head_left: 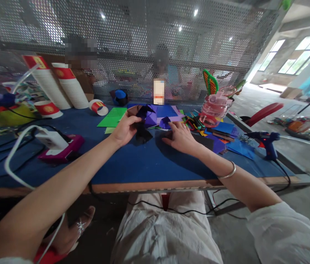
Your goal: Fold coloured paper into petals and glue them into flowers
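Note:
My left hand (125, 128) is closed on a purple and black folded paper piece (150, 116), held just above the blue table (132, 165). A black paper part (143, 134) hangs below the fingers. My right hand (181, 137) reaches over the table with its fingers stretched out and thumb apart. Its fingertips are beside a small purple paper piece (165, 123); whether they touch it I cannot tell. Behind lie green paper sheets (113, 117) and a dark blue sheet (168, 111).
To the left stand stacked paper cups (72, 88) and a magenta power strip (61, 148) with cables. On the right are scissors and pens (194, 124), a pink plastic jar (214, 110), blue paper scraps (240, 148) and a glue gun (267, 143). A perforated metal screen (132, 47) rises behind.

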### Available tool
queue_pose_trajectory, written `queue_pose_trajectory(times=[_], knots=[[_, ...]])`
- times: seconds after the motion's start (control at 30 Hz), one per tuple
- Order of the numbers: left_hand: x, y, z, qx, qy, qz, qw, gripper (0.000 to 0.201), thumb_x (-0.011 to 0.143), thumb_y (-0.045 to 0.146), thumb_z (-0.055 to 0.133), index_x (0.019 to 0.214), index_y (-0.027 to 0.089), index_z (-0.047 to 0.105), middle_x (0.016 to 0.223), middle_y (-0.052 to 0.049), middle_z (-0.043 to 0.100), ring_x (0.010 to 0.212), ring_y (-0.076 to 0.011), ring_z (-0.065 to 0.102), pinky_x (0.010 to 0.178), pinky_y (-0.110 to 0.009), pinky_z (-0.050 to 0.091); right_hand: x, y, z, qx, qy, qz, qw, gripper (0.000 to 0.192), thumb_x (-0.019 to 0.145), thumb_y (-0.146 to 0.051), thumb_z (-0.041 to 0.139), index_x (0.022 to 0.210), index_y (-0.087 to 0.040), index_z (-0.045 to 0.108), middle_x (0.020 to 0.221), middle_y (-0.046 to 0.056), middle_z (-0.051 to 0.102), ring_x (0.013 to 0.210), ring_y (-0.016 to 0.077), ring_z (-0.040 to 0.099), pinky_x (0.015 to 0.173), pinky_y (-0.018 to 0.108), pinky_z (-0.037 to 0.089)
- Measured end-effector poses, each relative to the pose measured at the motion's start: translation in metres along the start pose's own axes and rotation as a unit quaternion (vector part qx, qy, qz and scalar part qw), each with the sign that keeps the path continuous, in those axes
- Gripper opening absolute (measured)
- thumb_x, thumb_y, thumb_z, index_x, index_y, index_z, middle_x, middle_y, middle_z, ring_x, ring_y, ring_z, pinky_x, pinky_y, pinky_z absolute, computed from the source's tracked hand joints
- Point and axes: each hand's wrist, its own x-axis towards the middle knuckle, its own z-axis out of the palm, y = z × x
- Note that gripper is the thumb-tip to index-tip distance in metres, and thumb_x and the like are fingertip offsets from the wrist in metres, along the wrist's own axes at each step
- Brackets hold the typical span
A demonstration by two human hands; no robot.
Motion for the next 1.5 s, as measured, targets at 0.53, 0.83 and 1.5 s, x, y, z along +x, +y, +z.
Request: queue_pose_trajectory(times=[0.53, 0.83, 1.5], knots=[[-0.012, 0.01, 0.012, -0.028, -0.015, -0.055, 0.998, 0.021, 0.069, 0.013, 0.063, 0.087, 0.023, 0.063, 0.073, 0.002, 0.067, 0.084, -0.0222, 0.071, 0.088, -0.043, 0.06, 0.011, -0.047, 0.014, 0.094, -0.026, -0.105, 0.99, 0.028, 0.087, -0.014, 0.059, 0.114, -0.017, 0.066, 0.113, 0.011, 0.071, 0.108, 0.0258, 0.065, 0.092, 0.039, 0.05], [-0.006, 0.004, 0.005, -0.071, 0.032, -0.074, 0.994, 0.016, 0.068, 0.014, 0.064, 0.082, 0.022, 0.063, 0.072, 0.0, 0.069, 0.085, -0.0249, 0.072, 0.088, -0.049, 0.061, 0.001, -0.045, 0.015, 0.01, -0.091, -0.254, 0.963, 0.054, 0.087, -0.003, 0.044, 0.138, -0.016, 0.057, 0.121, 0.014, 0.07, 0.108, 0.0259, 0.063, 0.094, 0.041, 0.049], [0.006, 0.024, -0.011, -0.102, 0.103, -0.045, 0.988, 0.012, 0.07, 0.017, 0.067, 0.079, 0.024, 0.064, 0.076, 0.003, 0.074, 0.091, -0.0211, 0.064, 0.099, -0.052, 0.057, -0.017, -0.051, -0.004, 0.007, -0.106, -0.204, 0.973, 0.067, 0.096, -0.063, 0.058, 0.141, -0.013, 0.06, 0.125, 0.018, 0.066, 0.11, 0.0306, 0.063, 0.097, 0.048, 0.049]])
